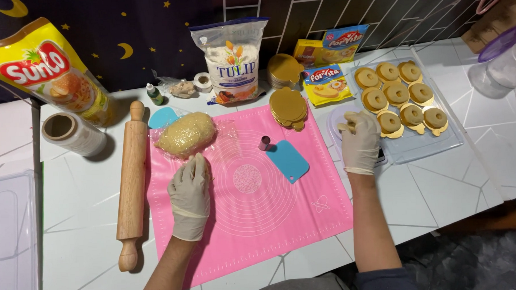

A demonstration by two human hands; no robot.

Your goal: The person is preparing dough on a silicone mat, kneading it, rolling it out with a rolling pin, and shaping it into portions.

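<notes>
On pink mat (283, 218): left hand (189, 194) clenched near dough (185, 134); right hand (360, 141) grasping pastry; rolling pin (131, 181) beside.

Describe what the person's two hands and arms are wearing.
Both the left hand and the right hand wear thin, pale cream disposable gloves, slightly wrinkled, ending in a rolled cuff at the wrist. Above the gloves the forearms are bare: no sleeves, watch or jewellery show. Dark blue cloth shows at the right elbow, at the picture's bottom edge.
</notes>
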